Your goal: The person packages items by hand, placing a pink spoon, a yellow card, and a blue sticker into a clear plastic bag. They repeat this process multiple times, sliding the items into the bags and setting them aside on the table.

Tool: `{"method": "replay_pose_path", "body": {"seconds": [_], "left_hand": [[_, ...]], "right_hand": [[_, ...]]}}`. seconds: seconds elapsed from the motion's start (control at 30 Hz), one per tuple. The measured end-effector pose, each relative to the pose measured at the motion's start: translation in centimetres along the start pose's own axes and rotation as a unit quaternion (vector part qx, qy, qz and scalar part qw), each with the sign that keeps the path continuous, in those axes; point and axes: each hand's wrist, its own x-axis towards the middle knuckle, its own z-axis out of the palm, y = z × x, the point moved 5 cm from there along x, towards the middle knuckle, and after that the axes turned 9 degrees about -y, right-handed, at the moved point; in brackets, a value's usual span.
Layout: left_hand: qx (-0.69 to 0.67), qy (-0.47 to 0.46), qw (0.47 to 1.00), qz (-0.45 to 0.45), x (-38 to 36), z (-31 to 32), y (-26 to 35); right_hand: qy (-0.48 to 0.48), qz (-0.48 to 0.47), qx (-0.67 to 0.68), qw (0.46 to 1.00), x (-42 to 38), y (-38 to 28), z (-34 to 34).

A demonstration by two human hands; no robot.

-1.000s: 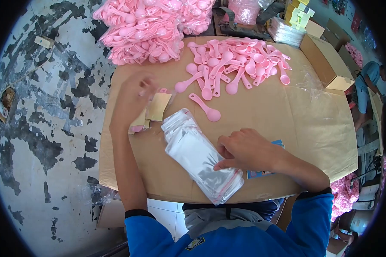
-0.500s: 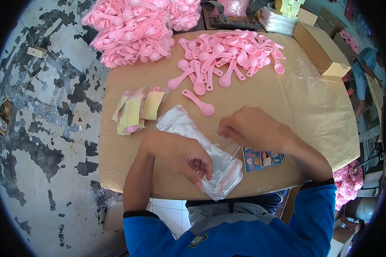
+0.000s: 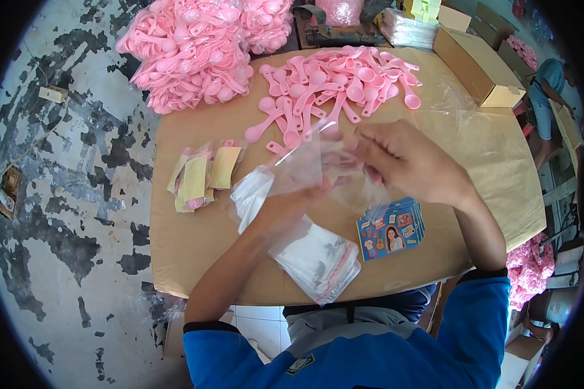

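Note:
A clear plastic bag (image 3: 303,162) is held up over the middle of the table, partly blurred. My left hand (image 3: 334,167) is closed on it, its fingers partly hidden behind the see-through film. At the bag's other side, my right hand (image 3: 402,159) pinches the film between thumb and fingers. Below my left forearm lies a stack of clear bags (image 3: 321,259) with a pinkish strip at the near end. A small stack of blue printed cards (image 3: 390,233) lies under my right hand. Just beyond the bag, one pink spoon (image 3: 276,149) is mostly covered.
A pile of loose pink spoons (image 3: 344,81) covers the far part of the table. Filled packets with yellowish cards (image 3: 198,175) lie at the left. Big bags of spoons (image 3: 188,55) stand at the far left, a cardboard box (image 3: 480,68) at the far right. Another person (image 3: 548,97) is beyond.
Both hands have moved away from my body and come together, with a clear bag now between them. My right hand has uncovered the blue cards; my left has left the bag stack.

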Motion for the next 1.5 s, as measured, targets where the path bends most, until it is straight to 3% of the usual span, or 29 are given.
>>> {"method": "replay_pose_path", "body": {"seconds": [0.1, 0.2, 0.3, 0.4, 0.6, 0.9, 1.1, 1.2, 1.3, 1.5], "left_hand": [[-0.1, 0.05, 0.993, -0.04, 0.1, -0.5, -0.4], [-0.174, 0.092, 0.978, -0.062, 0.1, -1.5, 0.0], [-0.155, 0.157, 0.973, -0.067, 0.1, -2.1, 0.5], [-0.13, 0.174, 0.975, -0.049, 0.1, -2.3, 0.3], [-0.156, 0.173, 0.972, -0.017, 0.0, -2.1, 1.2], [-0.079, 0.192, 0.978, 0.025, -0.5, -2.8, 1.7], [-0.087, 0.178, 0.98, 0.016, -0.7, -2.8, 2.6], [-0.097, 0.199, 0.975, 0.02, -0.7, -3.2, 2.3], [-0.105, 0.224, 0.969, 0.029, -0.6, -3.2, 2.7], [-0.088, 0.246, 0.965, 0.032, -0.5, -3.4, 2.6]], "right_hand": [[-0.032, -0.009, -0.08, 0.996, 0.2, 0.3, 0.5], [-0.051, 0.0, -0.274, 0.96, -0.8, 1.2, 0.2], [-0.181, -0.064, -0.29, 0.938, -2.8, 3.0, 1.0], [-0.263, 0.049, -0.299, 0.916, -2.2, 4.3, 2.3], [-0.281, 0.137, -0.26, 0.914, -1.0, 3.4, 1.4], [-0.33, 0.053, -0.274, 0.902, -0.6, 4.0, 1.2], [-0.263, 0.001, -0.222, 0.939, -0.4, 4.1, 0.2], [-0.183, -0.027, -0.195, 0.963, 0.1, 2.3, -1.7], [-0.042, 0.057, 0.073, 0.995, 0.7, 2.6, -2.7], [0.036, 0.007, 0.107, 0.994, 1.5, 1.9, -1.0]]}}
